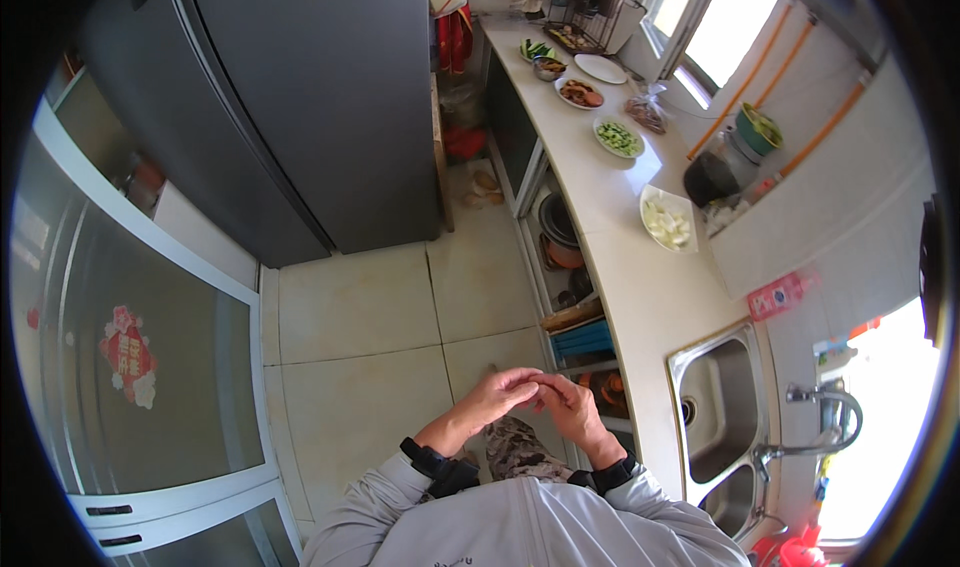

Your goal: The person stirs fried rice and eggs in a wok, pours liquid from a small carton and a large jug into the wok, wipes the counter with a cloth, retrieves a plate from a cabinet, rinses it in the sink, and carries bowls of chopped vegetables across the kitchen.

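My left hand [501, 394] and my right hand [574, 409] meet in front of my body, above the tiled floor, with their fingers touching and overlapping. No object shows between them, though the overlapping fingers hide the palms. Each wrist wears a black band. Nearest on my right is the edge of the pale countertop [637, 297]. Along it stand a white dish of pale cut pieces [667, 222], a plate of chopped green vegetable [619, 138], a plate of reddish-brown food [580, 94], a metal bowl [548, 68] and an empty-looking white plate [601, 69].
A double steel sink [716, 409] with a curved faucet [847, 417] is at the right. Open shelves with pots [559, 222] lie under the counter. A grey refrigerator [322, 102] stands ahead on the left, and a glass sliding door [172, 342] is at the left.
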Motion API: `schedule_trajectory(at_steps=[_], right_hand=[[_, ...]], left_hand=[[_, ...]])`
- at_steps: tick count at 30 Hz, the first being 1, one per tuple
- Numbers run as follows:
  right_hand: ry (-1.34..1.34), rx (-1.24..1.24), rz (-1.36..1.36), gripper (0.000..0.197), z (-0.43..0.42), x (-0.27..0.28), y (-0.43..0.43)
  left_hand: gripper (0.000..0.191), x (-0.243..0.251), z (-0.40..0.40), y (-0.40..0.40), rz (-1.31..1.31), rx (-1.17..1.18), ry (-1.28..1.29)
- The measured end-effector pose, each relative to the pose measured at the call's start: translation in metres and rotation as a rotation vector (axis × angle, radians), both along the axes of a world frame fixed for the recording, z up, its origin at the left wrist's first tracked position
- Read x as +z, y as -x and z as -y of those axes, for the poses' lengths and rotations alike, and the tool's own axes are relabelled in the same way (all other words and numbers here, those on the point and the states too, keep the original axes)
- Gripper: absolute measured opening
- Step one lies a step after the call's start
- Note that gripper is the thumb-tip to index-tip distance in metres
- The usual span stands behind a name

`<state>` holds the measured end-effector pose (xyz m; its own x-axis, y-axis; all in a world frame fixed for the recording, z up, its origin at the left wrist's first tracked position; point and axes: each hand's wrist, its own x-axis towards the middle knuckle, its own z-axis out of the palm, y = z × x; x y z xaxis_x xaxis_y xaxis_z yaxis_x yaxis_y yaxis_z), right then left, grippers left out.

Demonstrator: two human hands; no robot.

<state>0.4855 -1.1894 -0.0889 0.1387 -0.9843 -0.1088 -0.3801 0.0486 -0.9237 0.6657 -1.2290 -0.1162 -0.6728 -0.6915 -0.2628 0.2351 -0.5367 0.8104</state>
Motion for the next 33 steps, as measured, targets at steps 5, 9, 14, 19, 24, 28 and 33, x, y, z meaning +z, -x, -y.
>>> schedule_trajectory(at_steps=[5, 9, 14, 19, 24, 28, 33], right_hand=[[-0.005, 0.034, -0.092, 0.017, 0.114, -0.035, -0.003], [-0.059, -0.01, 0.027, 0.016, 0.203, -0.041, -0.017], [-0.22, -0.145, 0.284, 0.018, 0.284, -0.052, -0.018], [-0.338, -0.337, 0.352, 0.019, 0.327, -0.096, -0.004], [-0.434, -0.631, 0.42, 0.022, 0.358, -0.147, 0.002], [-0.456, -0.743, 0.606, 0.025, 0.394, -0.18, 0.005], [-0.357, -0.775, 0.608, 0.026, 0.437, -0.252, 0.037]], left_hand=[[0.03, -0.022, 0.098, -0.008, 0.001, 0.07, 0.034], [0.032, -0.01, 0.182, -0.016, 0.021, 0.127, -0.063], [0.043, -0.042, 0.265, -0.012, -0.029, 0.116, -0.117], [0.049, -0.081, 0.339, -0.007, 0.013, -0.06, -0.151], [0.055, -0.119, 0.406, 0.006, 0.038, -0.191, -0.23], [0.055, -0.167, 0.453, 0.026, -0.027, -0.198, -0.233], [0.046, -0.249, 0.496, 0.074, -0.123, -0.119, -0.261]])
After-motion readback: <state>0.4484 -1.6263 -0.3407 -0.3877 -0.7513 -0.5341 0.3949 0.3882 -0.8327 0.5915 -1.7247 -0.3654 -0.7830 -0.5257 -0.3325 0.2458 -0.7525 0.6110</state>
